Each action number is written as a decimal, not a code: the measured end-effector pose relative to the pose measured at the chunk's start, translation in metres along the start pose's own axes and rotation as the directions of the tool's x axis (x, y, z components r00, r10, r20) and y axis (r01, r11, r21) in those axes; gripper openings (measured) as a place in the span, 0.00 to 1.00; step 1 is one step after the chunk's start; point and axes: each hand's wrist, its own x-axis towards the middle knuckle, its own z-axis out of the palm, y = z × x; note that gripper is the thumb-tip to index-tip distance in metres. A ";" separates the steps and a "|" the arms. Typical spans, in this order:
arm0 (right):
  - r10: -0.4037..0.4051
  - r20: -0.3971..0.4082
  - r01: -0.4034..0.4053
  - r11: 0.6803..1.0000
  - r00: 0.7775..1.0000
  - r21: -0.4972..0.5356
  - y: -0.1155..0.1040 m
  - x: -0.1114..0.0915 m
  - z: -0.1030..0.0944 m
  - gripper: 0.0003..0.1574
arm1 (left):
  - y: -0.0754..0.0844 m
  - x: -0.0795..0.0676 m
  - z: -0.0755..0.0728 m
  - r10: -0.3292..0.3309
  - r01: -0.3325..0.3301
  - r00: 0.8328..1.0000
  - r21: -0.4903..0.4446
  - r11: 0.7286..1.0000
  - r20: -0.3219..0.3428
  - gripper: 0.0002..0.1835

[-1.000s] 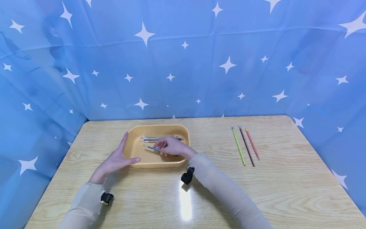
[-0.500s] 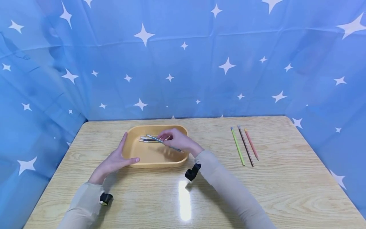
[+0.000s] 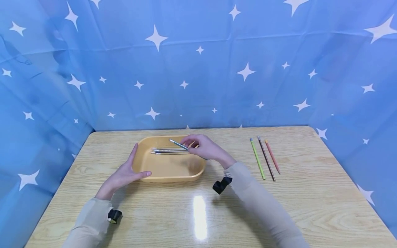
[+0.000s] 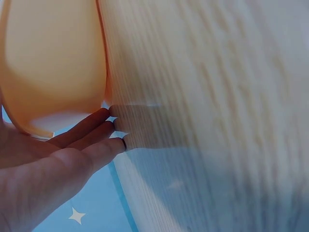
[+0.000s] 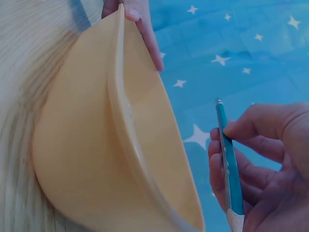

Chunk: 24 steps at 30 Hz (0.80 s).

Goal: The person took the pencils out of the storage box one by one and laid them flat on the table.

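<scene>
A teal pencil [image 5: 231, 166] is pinched between the thumb and fingers of my right hand [image 3: 206, 147], raised over the right side of the yellow-orange tray [image 3: 173, 178]. Its eraser end points up and to the left in the head view; in the right wrist view the sharpened end is lowest. My left hand [image 3: 125, 174] spans the tray's near left corner with straight fingers, its thumb at the front rim. In the left wrist view, the left hand's fingers [image 4: 94, 128] lie along the tray's outer side. Several pencils [image 3: 167, 150] lie side by side inside the tray, partly hidden by the right hand.
Three more pencils lie on the wooden table [image 3: 310, 193] to the right: a green pencil [image 3: 257, 158], a dark brown pencil [image 3: 266, 159] and a red pencil [image 3: 273, 157]. A blue star-patterned cloth [image 3: 217, 69] hangs behind the table.
My right hand has lifted the teal pencil up from the tray's floor and moved it to the right. The left hand has stayed at the tray's corner.
</scene>
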 end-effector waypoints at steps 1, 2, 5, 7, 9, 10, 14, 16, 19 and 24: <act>-0.002 -0.004 0.002 1.000 1.000 -0.006 0.001 -0.002 -0.003 0.19 | 0.000 0.000 0.000 0.000 0.000 1.000 0.000 1.000 0.000 0.65; -0.004 -0.007 0.004 1.000 1.000 -0.013 0.001 -0.004 -0.006 0.19 | 0.000 0.000 0.000 0.002 -0.002 1.000 0.000 1.000 0.000 0.65; -0.011 -0.013 0.010 1.000 1.000 -0.023 0.005 -0.012 -0.013 0.19 | 0.000 0.000 0.000 0.003 -0.003 1.000 0.005 1.000 0.000 0.65; -0.011 -0.018 0.010 0.999 1.000 -0.039 0.007 -0.018 -0.018 0.19 | 0.000 0.000 0.000 0.001 -0.001 1.000 0.007 1.000 -0.001 0.65; -0.006 -0.024 0.004 0.998 1.000 -0.060 0.010 -0.023 -0.022 0.19 | 0.000 0.000 0.000 -0.004 0.004 1.000 0.010 1.000 0.000 0.65; 0.001 -0.026 -0.003 0.997 1.000 -0.074 0.010 -0.026 -0.024 0.19 | 0.000 0.000 0.000 -0.005 0.005 1.000 0.009 1.000 0.000 0.65; 0.016 -0.030 -0.019 0.994 0.999 -0.111 0.016 -0.037 -0.033 0.19 | 0.000 0.000 0.000 -0.003 0.003 1.000 0.005 1.000 0.003 0.65; 0.021 -0.028 -0.024 0.993 0.999 -0.115 0.018 -0.042 -0.036 0.19 | 0.000 0.000 0.000 -0.001 0.001 1.000 0.005 1.000 0.003 0.65; 0.034 -0.033 -0.037 0.993 0.999 -0.115 0.022 -0.051 -0.041 0.19 | 0.001 0.000 -0.001 -0.003 0.003 1.000 0.004 1.000 0.004 0.65; 0.050 -0.063 -0.057 0.993 0.997 -0.105 0.032 -0.064 -0.047 0.19 | 0.001 0.000 -0.001 -0.007 0.007 1.000 0.010 1.000 0.000 0.65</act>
